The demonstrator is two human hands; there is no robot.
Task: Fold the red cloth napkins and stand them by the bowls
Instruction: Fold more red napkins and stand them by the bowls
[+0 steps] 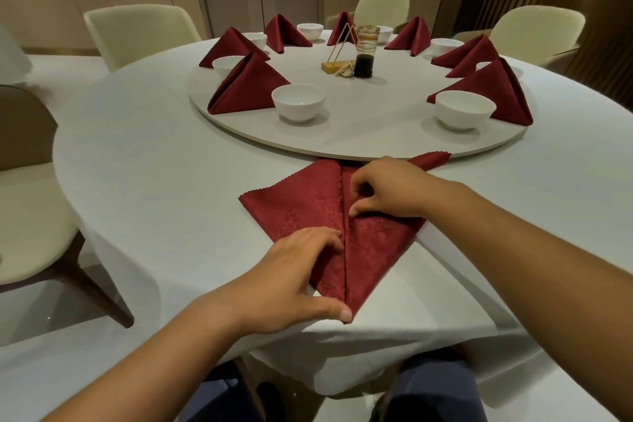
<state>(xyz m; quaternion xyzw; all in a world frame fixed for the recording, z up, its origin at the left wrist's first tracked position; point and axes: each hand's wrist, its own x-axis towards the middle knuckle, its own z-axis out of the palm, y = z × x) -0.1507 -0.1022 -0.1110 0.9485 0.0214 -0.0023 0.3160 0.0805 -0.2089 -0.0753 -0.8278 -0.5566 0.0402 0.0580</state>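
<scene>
Hands, left (294, 274) and right (390, 188), on red napkin (301, 202)

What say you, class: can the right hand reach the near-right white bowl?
Probably yes: only bare turntable lies between the right hand and that bowl, though the hand pinches the napkin.
</scene>
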